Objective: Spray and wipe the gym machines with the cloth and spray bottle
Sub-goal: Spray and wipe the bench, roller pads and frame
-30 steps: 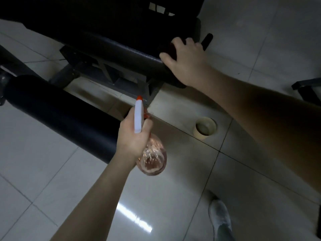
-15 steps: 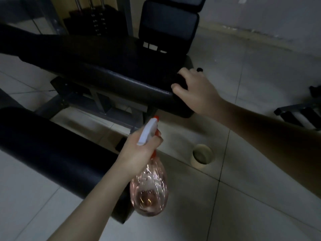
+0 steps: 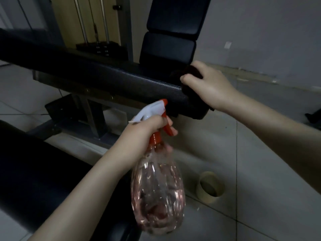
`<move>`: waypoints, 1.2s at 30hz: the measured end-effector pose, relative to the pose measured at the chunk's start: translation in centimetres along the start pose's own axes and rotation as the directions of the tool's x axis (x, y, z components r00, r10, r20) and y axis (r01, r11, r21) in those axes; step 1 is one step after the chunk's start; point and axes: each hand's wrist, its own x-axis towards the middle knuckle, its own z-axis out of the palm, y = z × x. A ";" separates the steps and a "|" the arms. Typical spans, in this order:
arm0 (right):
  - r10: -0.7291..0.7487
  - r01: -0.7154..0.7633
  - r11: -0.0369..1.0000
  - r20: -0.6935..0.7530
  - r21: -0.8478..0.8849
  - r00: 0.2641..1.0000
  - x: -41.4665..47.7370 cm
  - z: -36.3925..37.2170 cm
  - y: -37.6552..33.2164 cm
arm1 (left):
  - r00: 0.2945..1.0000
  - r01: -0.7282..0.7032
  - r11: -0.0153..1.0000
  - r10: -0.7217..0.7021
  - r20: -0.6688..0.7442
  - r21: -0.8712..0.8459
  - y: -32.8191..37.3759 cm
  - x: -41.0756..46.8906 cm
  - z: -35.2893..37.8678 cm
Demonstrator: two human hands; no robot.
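Right hand (image 3: 211, 86) clenched round the dark cloth (image 3: 191, 71), pressing it onto the end of the black bench pad (image 3: 121, 80). Left hand (image 3: 144, 132) grasps the spray bottle (image 3: 157, 190) at its neck, one finger on the orange trigger (image 3: 169, 130), nozzle aimed at the pad's front face just left of the cloth, close to the pad. Step in hand, as I judge it: wiping the pad end. To do it well, keep the cloth flat, draw it along the pad in overlapping passes and wrap it over the front edge; spray ahead of the cloth, not onto the hand. Beyond the cloth hand: two upright back pads (image 3: 171, 32), with a weight stack (image 3: 100, 47) and cables further left. Under the bottle arm a second dark pad (image 3: 34, 171) lies close and could catch the bottle on a low swing. A tape roll (image 3: 211, 187) stands on the tiled floor (image 3: 269, 171), right of the bottle's base — possibly a trip hazard.
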 end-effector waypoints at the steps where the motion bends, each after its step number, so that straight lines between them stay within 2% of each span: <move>1: 0.002 -0.002 1.000 0.000 0.009 1.000 0.1 0.0 -0.1 | 1.000 -0.008 1.000 0.008 0.016 0.011 0.1 0.4 0.1; 4: 0.000 0.002 0.998 -0.035 0.056 0.999 0.0 0.3 0.0 | 0.990 -0.085 0.996 0.083 0.114 0.006 0.2 -0.5 0.3; 6: -0.008 0.013 0.997 -0.067 0.076 0.998 0.0 0.6 -0.1 | 0.985 -0.154 0.986 0.158 0.064 -0.064 -0.2 -0.7 0.4; 8: -0.018 0.025 0.997 -0.084 0.073 0.996 -0.5 0.7 -0.1 | 0.980 -0.197 0.971 0.193 -0.049 -0.134 -0.9 -0.6 0.9; 11: -0.021 0.031 0.996 -0.105 0.089 0.994 -0.9 0.8 -0.2 | 0.951 -0.308 0.946 0.305 -0.048 -0.099 -2.0 -1.4 0.6; 14: -0.015 0.028 0.992 -0.103 0.124 0.995 -1.1 0.8 -0.4 | 0.954 -0.299 0.945 0.296 -0.045 -0.129 -1.6 -1.5 0.8; 17: 0.001 0.016 0.986 -0.102 0.168 0.995 -1.3 0.5 -0.3 | 0.970 -0.243 0.970 0.243 0.023 -0.011 -0.9 -0.9 1.6; 20: 0.009 0.013 0.981 -0.111 0.194 0.994 -1.2 0.5 -0.1 | 0.987 -0.147 0.966 0.129 0.094 0.215 0.5 -1.1 3.1; 22: 0.003 0.022 0.980 -0.123 0.196 0.992 -1.2 0.6 0.0 | 0.978 -0.197 0.902 0.151 0.146 0.384 0.7 -1.8 2.3; 26: -0.024 0.047 0.981 -0.121 0.187 0.992 -1.0 0.7 0.3 | 0.992 -0.115 0.799 0.119 0.032 0.590 3.4 -2.6 1.1; 29: -0.018 0.040 0.980 -0.114 0.197 0.993 -1.0 0.7 0.3 | 0.989 -0.089 0.599 0.151 -0.003 0.796 4.4 -3.6 0.1; 32: -0.007 0.030 0.982 -0.123 0.189 0.992 -1.0 0.7 0.5 | 0.978 -0.181 0.622 0.193 0.075 0.762 4.9 -4.5 -0.1; 36: 0.011 0.008 0.980 -0.095 0.198 0.995 -1.1 0.7 0.3 | 0.941 -0.142 0.707 0.314 -0.128 0.693 4.3 -5.9 -1.2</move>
